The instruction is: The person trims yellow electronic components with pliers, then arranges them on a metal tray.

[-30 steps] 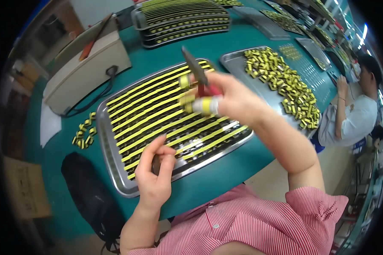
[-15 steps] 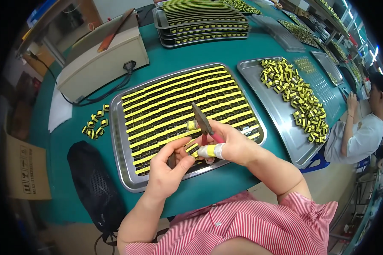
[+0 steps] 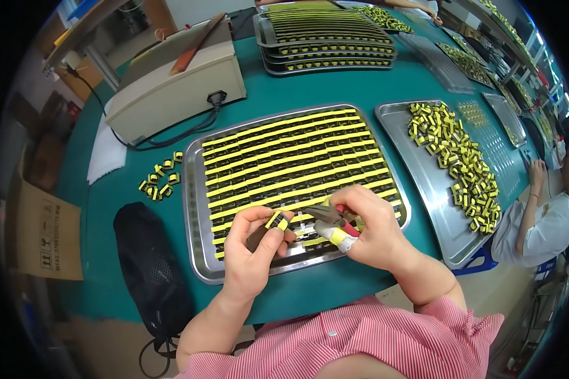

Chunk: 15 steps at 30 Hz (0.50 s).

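Observation:
Between the thumb and fingers of my left hand [image 3: 248, 259] is a small yellow-and-black taped coil component [image 3: 277, 221]. A dark brown piece [image 3: 256, 240], its kind unclear, shows against that palm. My right hand [image 3: 380, 228] is closed around red-handled pliers [image 3: 322, 213]. Their dark jaws point left toward the component, apart from it. White and yellow tape [image 3: 336, 236] wraps a finger of the right hand. Both hands are over the near part of a metal tray [image 3: 190, 208], where rows of similar components [image 3: 284, 158] are lined up.
Loose components [image 3: 160, 179] lie left of the tray, near a black mesh bag [image 3: 146, 265]. A second tray [image 3: 423, 183] holds a heap of them at right. Stacked trays [image 3: 329, 68] and a beige metal box [image 3: 177, 88] stand behind. Another person [image 3: 531, 221] sits at far right.
The pliers have swung from pointing up to pointing left, and my right hand has moved right, away from the left. The component has been raised slightly in my left fingers. The whole view has shifted.

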Tool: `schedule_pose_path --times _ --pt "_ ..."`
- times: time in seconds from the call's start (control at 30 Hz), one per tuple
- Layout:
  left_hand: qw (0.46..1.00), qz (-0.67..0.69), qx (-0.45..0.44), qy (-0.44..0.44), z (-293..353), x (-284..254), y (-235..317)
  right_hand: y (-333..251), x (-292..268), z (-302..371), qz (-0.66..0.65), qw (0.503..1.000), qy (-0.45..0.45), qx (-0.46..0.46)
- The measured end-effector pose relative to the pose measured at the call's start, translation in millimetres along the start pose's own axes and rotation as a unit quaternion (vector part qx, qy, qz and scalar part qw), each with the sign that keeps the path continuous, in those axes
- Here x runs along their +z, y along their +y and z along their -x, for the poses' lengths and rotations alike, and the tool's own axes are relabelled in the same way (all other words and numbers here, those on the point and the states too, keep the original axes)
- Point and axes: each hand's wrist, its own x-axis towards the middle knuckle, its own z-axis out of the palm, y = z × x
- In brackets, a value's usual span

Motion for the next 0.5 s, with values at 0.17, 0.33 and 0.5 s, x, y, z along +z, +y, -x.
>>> schedule_pose_path --times 0.17,0.33,0.5 --pt "0.997 -0.068 0.040 0.018 -2.5 -5.4 -4.9 0.6 0.3 -2.0 0.153 0.987 0.022 -0.029" --pt "0.994 -0.091 0.058 0.018 -1.0 -4.0 -3.5 2.5 0.6 -1.6 0.187 0.982 0.034 -0.017" --pt "0.990 -0.115 0.077 0.018 -0.8 -3.4 -3.0 5.5 0.6 -1.7 0.211 0.977 0.035 -0.024"
